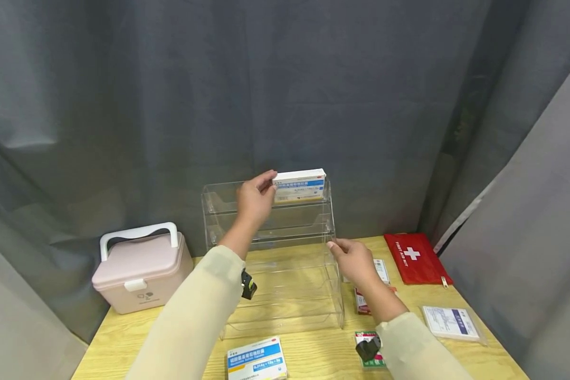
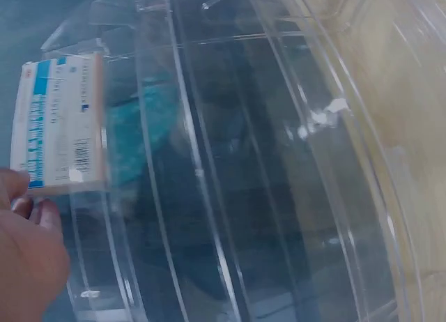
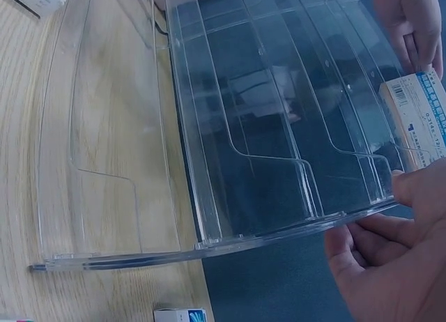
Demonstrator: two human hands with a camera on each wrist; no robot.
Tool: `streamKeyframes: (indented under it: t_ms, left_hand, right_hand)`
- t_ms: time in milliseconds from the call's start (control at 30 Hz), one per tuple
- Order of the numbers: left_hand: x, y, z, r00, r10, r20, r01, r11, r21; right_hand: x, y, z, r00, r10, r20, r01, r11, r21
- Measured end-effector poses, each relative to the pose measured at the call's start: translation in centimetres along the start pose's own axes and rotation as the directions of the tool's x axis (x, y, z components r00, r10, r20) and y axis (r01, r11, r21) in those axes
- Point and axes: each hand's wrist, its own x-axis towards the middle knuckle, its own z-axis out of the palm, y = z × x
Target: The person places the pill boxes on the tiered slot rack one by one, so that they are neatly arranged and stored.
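A clear acrylic tiered rack (image 1: pixel 290 321) stands on the wooden table. At the right end of its top tier is a white and blue medicine box (image 1: pixel 299 187), its lower edge behind the tier's clear front lip. My left hand (image 1: pixel 256 200) pinches this box by its left end. Lower down, my right hand (image 1: pixel 356 261) grips the rack's right side panel, thumb and fingers on either face of it in the right wrist view. The tiers beneath show through the plastic. Another white and blue medicine box (image 1: pixel 257 361) lies flat in front of the rack.
On the left stands a pink case (image 1: pixel 142 269) with a white handle. To the right lie a red first aid pouch (image 1: pixel 418 258), a bagged white packet (image 1: pixel 451 322), and a green and red box (image 1: pixel 372 363) partly under my right wrist. A grey curtain (image 1: pixel 285 105) hangs behind.
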Motion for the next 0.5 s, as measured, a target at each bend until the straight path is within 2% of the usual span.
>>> streamKeyframes:
  t_ms: [133,233,300,400,500]
  left_hand:
    - [-1.4,0.7,-2.1,0.996,-0.003,0.088,0.002,1.0,0.013]
    - [-4.0,0.5,-4.2,0.991,0.016,0.134,-0.025,0.998,0.062]
    - [-6.5,-0.5,-5.6,0.99,0.034,0.135,-0.051,0.991,0.124]
    - [-11.4,-2.8,-7.9,0.992,0.048,0.117,-0.076,0.968,0.24]
    - [-16.5,-6.0,-10.8,0.995,-0.006,0.095,-0.027,0.937,0.348]
  right_hand:
    - [0.0,0.0,0.0,1.0,-0.012,0.001,0.012,1.0,0.004]
    - [-0.1,0.1,-0.1,1.0,-0.006,0.01,0.006,1.0,0.011]
    - [-0.3,0.3,-0.2,1.0,0.009,0.018,-0.009,1.0,0.014]
    - [-0.6,0.6,-0.4,0.999,0.029,0.02,-0.029,1.0,0.013]
    - [-0.7,0.8,-0.5,1.0,0.023,0.021,-0.023,1.0,0.002]
